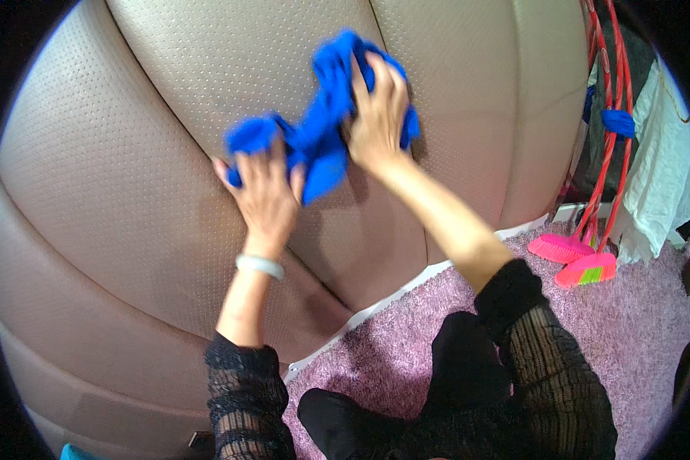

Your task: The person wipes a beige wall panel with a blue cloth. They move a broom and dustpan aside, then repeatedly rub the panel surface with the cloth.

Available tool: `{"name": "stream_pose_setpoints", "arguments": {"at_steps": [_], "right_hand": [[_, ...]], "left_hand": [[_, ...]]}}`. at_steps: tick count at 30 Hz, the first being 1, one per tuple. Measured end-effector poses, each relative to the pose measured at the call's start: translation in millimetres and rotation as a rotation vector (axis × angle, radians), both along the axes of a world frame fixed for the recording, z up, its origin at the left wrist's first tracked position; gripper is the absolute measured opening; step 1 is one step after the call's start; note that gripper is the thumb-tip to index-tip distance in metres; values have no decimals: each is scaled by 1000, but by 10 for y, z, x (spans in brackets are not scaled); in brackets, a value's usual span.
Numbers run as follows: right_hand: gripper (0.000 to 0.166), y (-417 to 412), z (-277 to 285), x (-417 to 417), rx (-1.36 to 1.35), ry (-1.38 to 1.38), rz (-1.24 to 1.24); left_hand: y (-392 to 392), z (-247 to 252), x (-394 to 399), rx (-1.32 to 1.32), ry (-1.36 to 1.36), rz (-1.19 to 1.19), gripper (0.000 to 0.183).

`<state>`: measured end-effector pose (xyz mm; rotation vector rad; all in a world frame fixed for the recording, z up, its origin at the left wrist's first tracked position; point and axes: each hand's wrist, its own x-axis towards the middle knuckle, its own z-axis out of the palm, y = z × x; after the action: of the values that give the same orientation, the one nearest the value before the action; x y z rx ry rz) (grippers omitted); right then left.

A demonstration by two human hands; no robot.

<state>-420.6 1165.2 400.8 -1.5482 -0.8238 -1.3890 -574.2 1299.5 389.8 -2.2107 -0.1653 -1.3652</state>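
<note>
A crumpled blue cloth lies against a large beige panel of perforated, padded leather-like material with dark seams. On the cloth's lower left end rests my left hand, fingers spread over the fabric and thumb at its edge; a pale bangle circles that wrist. Higher and to the right, my right hand grips the other end of the cloth, fingers bent into its folds. Both hands and the cloth are slightly blurred. My palms are hidden from view.
Pink-purple shaggy carpet meets the panel along a white baseboard. Brooms with pink bristles and red handles, wrapped by a blue cloth band, stand at the right beside a white plastic bag. My black-clad knees are below.
</note>
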Motion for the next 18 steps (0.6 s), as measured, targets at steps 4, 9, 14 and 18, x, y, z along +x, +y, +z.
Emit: {"name": "stream_pose_setpoints", "arguments": {"at_steps": [4,9,14,18], "right_hand": [[82,110,-1807,-484,-12,337,44],[95,193,-2122,-654,57,750,160],[79,36,-824,-382,83,212,212],[78,37,-829,-203,28,251,55]], "left_hand": [[132,-1270,-271,224,490,-48,38],[173,-1254,-193,293,532,-155,32],[-212,-200,167,72,131,-61,44],[-331,-360,323,42,129,-66,40]]}}
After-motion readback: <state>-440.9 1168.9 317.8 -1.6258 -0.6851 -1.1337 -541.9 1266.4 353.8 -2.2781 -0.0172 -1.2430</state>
